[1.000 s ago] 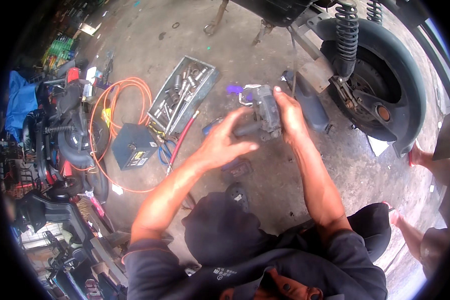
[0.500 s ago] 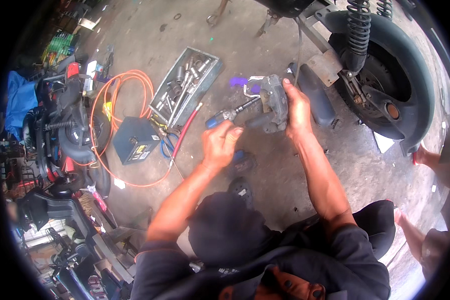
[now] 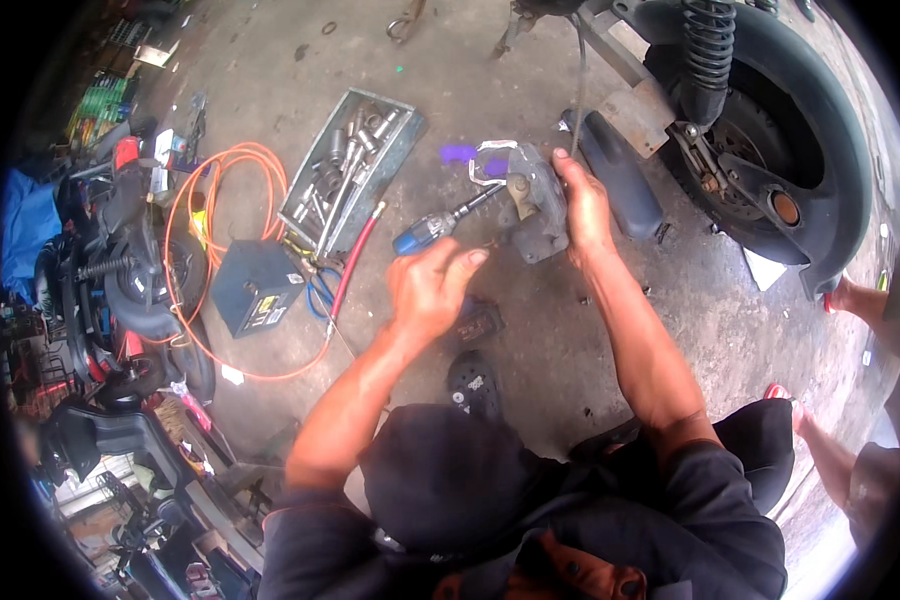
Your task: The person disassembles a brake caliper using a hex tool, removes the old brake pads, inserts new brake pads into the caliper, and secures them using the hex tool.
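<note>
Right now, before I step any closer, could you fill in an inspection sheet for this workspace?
Surface: concrete floor, stained with dark marks.
Work items: dark metal part, in hand; blue-and-grey power tool beside it.
Clutter: metal tray of sockets; dark box; white paper.
Hands: right hand grips the part; left hand is curled nearby, its contents unclear.
Cables and hoses: orange hose, looped; red hose near the tray.
Surroundings: vehicle wheel and another person's legs on the right.

The left hand (image 3: 428, 286) partly hides the blue tool (image 3: 425, 232).
</note>
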Demonstrator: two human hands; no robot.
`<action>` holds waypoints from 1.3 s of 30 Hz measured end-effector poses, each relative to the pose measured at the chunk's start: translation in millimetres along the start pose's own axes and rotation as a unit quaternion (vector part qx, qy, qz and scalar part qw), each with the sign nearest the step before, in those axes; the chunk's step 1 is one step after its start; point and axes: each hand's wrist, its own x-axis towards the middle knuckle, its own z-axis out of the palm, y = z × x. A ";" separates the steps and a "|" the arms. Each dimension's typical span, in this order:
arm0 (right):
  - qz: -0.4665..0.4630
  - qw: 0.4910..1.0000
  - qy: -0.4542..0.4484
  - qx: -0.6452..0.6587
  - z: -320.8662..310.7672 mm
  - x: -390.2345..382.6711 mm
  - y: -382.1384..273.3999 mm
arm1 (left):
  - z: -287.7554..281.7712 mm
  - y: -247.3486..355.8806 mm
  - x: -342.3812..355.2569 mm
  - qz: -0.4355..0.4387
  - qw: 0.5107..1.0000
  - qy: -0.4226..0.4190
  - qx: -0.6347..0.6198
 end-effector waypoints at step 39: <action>-0.037 0.996 0.051 -0.056 -10.6 -3.4 -31.9 | 47.0 43.6 -17.8 -0.141 0.931 -0.083 -0.326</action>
